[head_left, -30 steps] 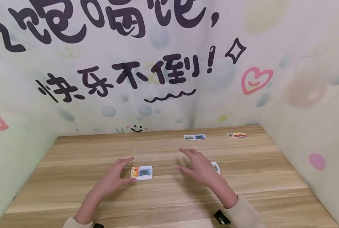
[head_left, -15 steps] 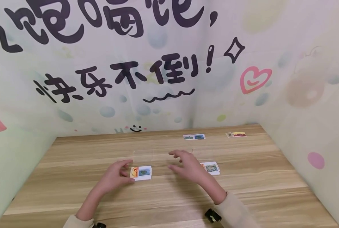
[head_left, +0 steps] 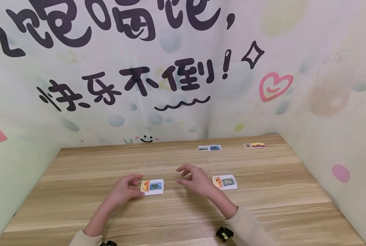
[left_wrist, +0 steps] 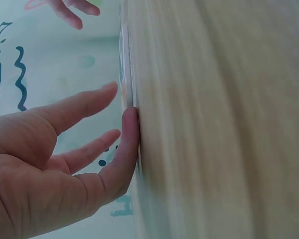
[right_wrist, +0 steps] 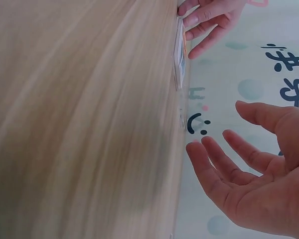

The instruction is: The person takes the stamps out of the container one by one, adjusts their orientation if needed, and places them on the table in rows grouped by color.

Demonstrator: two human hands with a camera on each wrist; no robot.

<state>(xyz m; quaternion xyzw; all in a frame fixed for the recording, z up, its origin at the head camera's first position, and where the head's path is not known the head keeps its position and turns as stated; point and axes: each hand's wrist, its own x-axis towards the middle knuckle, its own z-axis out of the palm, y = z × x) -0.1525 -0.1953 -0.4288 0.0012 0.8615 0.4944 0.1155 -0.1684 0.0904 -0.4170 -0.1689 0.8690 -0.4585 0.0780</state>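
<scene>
Touching cards, the left hand lies below lettering “快乐不倒!”.

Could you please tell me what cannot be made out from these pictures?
Left card stack, head view: faces beneath, hidden by the top card.
Left card stack, left wrist view: printed picture, seen nearly edge-on.
Far-right card, head view: fine details, too small.
Top wall lettering, head view: partly cut off by the upper edge.

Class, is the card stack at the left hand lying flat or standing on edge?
Lying flat: the card stack shows its printed face upward; the left wrist view shows it thin against the table.
</scene>
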